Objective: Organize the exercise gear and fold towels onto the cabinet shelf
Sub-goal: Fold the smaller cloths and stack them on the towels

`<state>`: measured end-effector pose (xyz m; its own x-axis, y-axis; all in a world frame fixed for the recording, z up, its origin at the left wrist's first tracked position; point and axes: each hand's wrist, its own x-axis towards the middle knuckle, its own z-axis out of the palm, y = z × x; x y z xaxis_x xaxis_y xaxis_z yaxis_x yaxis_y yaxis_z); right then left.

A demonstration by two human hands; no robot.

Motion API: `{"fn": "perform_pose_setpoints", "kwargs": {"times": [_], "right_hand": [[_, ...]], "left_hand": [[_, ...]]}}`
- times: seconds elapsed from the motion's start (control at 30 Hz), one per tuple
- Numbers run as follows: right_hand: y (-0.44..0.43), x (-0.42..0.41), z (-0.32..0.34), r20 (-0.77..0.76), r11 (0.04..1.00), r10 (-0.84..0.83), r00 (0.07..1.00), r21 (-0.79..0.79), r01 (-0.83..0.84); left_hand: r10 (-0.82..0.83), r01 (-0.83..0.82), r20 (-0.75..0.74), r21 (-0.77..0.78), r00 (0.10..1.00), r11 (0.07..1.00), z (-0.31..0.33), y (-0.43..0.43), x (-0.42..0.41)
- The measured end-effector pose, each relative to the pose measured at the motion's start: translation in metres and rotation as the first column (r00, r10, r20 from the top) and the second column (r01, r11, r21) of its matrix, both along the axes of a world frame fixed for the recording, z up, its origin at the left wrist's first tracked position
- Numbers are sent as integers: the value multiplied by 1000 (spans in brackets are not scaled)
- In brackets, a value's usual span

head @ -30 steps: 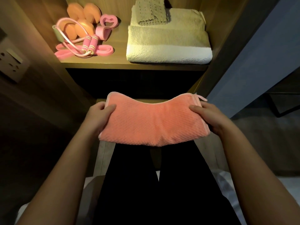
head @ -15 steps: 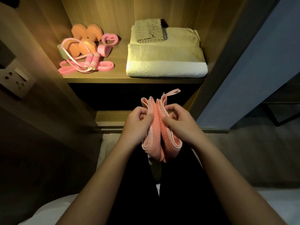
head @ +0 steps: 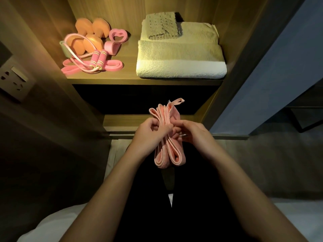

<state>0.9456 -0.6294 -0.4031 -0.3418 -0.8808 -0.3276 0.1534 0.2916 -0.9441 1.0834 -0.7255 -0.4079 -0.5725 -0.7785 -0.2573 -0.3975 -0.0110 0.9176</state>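
Lit wooden cabinet shelf point(head: 129, 79) at 12 o'clock. At 11: pink skipping rope point(head: 97, 59), orange dumbbells point(head: 92, 28). At 1: cream towel point(head: 180, 56), grey cloth point(head: 163, 26) on top. Wall socket point(head: 13, 81) at 9, blue panel point(head: 279, 67) at 2. Folded pink towel point(head: 172, 151) dead centre, below the shelf, gripped between left hand point(head: 148, 132) and right hand point(head: 195, 132), fingers point(head: 181, 122) pinching it.

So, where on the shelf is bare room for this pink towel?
A narrow bare strip of wooden shelf between the pink skipping rope and the large cream folded towel. Left is crowded with orange dumbbells; right is filled.
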Motion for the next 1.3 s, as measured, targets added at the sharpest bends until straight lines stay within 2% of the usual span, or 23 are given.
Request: {"fn": "perform_pose_setpoints", "kwargs": {"times": [0.13,0.23,0.3,0.37,0.47,0.53,0.67,0.77,0.83,0.93,1.03,1.17,1.23,1.3], "right_hand": [[-1,0,-6,72,999,12,997,46,-15],[2,1,-8,111,999,-46,993,25,43],[4,-2,-9,-24,997,-71,997,-7,70],[6,-9,-10,-275,994,-106,956,-57,94],[12,-17,-10,-457,980,-183,871,-152,126],[16,-21,-10,-580,978,-179,794,-194,79],[22,-23,-6,-685,954,-29,728,-236,-184],[19,-23,2,-738,928,139,661,-136,-346],[15,-24,7,-758,919,156,633,-122,-374],[13,-30,15,-754,924,154,638,-117,-363],[10,-31,18,-715,892,301,631,-22,-451],[7,-28,13,-702,808,504,503,178,-561],[6,-30,8,-662,779,565,492,233,-582],[5,-33,4,-647,768,595,476,285,-573]], "left_hand": [[-17,17,40,-9,999,1000,0,0,-1],[-18,22,88,-46,996,999,2,-3,0],[-43,46,79,-47,996,998,5,-7,4],[-87,94,82,-92,993,991,9,-13,9],[-60,84,95,-281,994,956,15,-26,18],[-39,67,82,-380,996,922,17,-32,24],[-66,68,19,-422,998,904,23,-37,32],[-66,73,31,-411,997,909,26,-41,34],[-59,88,81,-417,995,905,25,-45,34],[-45,89,113,-424,993,901,24,-52,33],[-35,89,133,-426,990,900,23,-56,32],[-26,60,80,-456,996,888,27,-59,34],[26,18,81,-506,996,862,28,-66,36],[32,36,133,-477,991,878,25,-68,36]]}}
